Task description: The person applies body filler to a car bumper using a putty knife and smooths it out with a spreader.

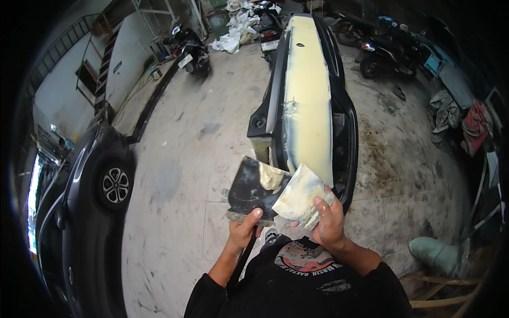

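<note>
My left hand (245,228) grips a dark mixing board (246,185) by its near edge, thumb on top. A lump of cream-coloured putty (270,177) sits on the board's far right part. In my right hand (331,222) is a flat spreader (300,195) smeared with the same putty, its left corner overlapping or touching the board's right edge. Just beyond both hands lies a long dark car bumper (347,122), raised off the floor. A broad band of pale yellow filler (309,74) covers its middle; the near end is partly hidden by the spreader.
A dark car (79,212) stands at the left. Parked motorcycles (195,53) are at the far left and far right (389,55). Crumpled sheets (241,26) lie at the back. A pale green cylindrical object (435,254) and wooden strips (445,302) are at lower right.
</note>
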{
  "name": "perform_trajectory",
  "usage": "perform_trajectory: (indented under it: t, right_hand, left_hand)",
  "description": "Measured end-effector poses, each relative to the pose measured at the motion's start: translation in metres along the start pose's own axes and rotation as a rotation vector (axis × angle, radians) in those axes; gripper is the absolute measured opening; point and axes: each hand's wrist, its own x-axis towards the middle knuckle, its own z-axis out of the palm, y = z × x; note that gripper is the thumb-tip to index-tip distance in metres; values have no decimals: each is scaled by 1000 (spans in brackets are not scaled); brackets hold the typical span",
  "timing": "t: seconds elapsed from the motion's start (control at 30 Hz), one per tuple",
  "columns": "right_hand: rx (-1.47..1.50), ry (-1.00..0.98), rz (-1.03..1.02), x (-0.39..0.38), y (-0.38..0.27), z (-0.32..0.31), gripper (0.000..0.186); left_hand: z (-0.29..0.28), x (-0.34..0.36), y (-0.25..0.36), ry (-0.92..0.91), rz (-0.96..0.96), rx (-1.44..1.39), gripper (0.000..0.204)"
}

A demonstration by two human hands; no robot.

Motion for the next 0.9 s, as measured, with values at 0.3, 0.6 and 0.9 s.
perform_trajectory:
  t: [0.3, 0.6, 0.9]
  right_hand:
    - [-24, -52, -51, 30, -16, 25, 44]
    - [-1766, -533, -926, 146, -138, 6, 42]
    - [-2107, -843, -938, 188, -139, -9, 41]
  left_hand:
    - [-15, 21, 15, -488, -89, 436, 25]
    - [-51, 4, 7, -55, -190, 66, 21]
    - [-52, -5, -17, 53, -195, 17, 27]
